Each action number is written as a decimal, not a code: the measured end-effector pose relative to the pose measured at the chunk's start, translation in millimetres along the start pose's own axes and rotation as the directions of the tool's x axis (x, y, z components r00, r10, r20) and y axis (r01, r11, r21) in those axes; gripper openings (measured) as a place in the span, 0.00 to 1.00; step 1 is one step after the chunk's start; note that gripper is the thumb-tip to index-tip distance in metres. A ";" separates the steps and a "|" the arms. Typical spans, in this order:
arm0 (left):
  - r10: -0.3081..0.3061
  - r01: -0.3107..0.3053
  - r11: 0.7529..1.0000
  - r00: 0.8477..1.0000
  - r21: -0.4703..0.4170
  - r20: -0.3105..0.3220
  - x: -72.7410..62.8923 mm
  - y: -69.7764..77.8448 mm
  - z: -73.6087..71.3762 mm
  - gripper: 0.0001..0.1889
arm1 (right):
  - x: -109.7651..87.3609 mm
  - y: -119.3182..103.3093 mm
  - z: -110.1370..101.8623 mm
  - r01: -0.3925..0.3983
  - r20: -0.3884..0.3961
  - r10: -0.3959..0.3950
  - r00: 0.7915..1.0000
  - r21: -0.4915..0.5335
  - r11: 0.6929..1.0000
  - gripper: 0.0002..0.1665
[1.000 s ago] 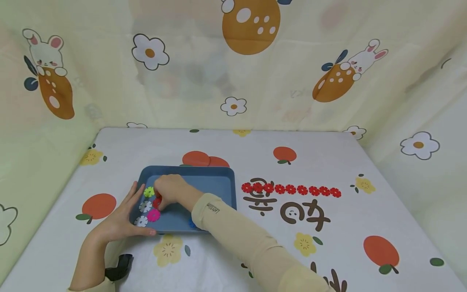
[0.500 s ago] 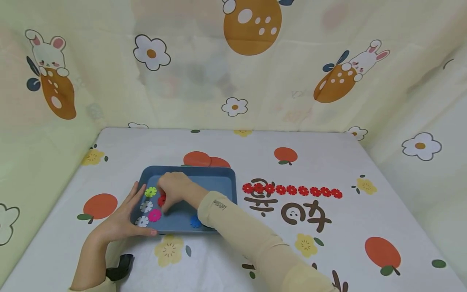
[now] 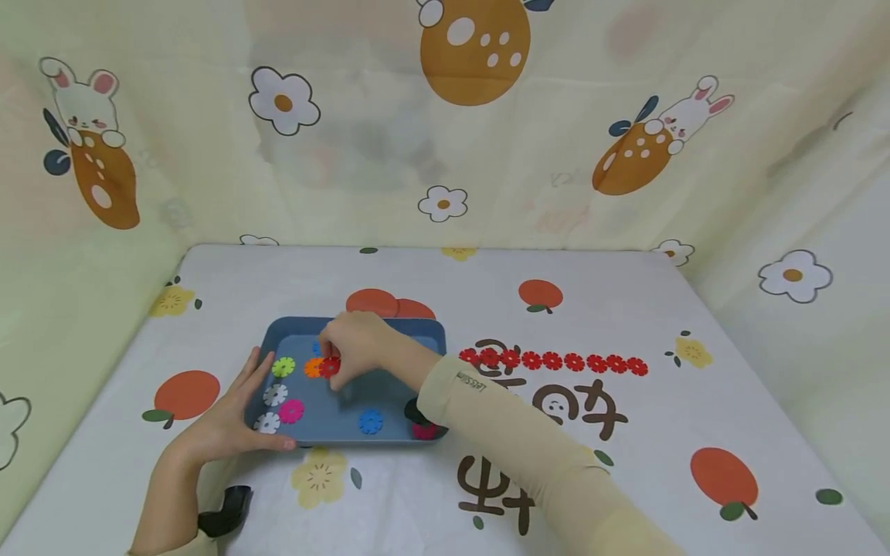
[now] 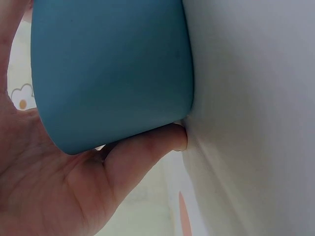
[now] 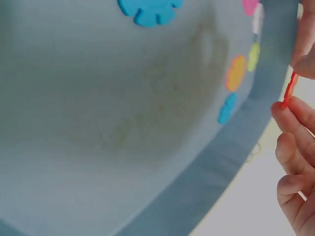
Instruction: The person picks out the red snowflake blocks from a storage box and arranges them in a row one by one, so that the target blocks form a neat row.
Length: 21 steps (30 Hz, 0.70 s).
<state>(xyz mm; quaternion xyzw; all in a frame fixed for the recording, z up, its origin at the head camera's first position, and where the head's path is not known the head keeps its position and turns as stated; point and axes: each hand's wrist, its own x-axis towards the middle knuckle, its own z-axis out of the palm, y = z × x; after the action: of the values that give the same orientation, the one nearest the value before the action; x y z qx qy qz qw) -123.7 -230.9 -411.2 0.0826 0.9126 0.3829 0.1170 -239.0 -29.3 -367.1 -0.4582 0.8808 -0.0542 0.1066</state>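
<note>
My left hand grips the near left corner of a blue tray, thumb along the front wall and fingers spread on the left rim. In the left wrist view the thumb presses against the tray's wall. Over the tray, my right hand pinches a red flower-shaped disc between thumb and fingertips; the right wrist view shows this red disc edge-on. Just left of it lies an orange disc, with a partly hidden blue disc behind.
Also in the tray are a lime disc, white discs, a pink disc, a blue disc and a dark red disc. A row of red discs lies on the patterned cloth, right of the tray.
My right hand has moved right and slightly away with the red disc, uncovering the orange disc and more of the tray's front right. My left hand has stayed at the tray's corner.
</note>
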 end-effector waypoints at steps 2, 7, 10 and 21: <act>0.004 -0.004 1.000 1.000 -0.003 -0.002 -0.3 -0.1 -0.2 0.64 | -6.2 2.6 -5.2 -0.010 -0.003 0.010 1.000 0.011 1.000 0.18; 0.009 -0.010 1.000 1.000 -0.009 -0.005 -0.7 0.3 -0.3 0.64 | -25.3 12.8 -16.1 -0.023 -0.022 0.024 0.999 0.042 0.999 0.18; 0.012 -0.012 1.000 1.000 -0.007 -0.007 -1.1 0.5 -0.8 0.64 | -39.5 20.6 -20.5 -0.028 -0.039 0.030 0.999 0.049 0.998 0.18; 0.011 -0.011 1.000 1.000 -0.013 -0.011 -1.3 -2.6 -0.1 0.65 | -102.4 55.4 -20.5 -0.126 -0.109 0.138 0.984 0.114 0.985 0.17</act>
<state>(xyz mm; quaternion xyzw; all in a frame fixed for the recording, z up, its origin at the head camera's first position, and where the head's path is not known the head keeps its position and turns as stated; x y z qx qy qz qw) -122.6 -233.1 -412.8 0.0847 0.9103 0.3898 0.1105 -230.9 86.3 -343.8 -0.3884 0.9098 -0.1207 0.0826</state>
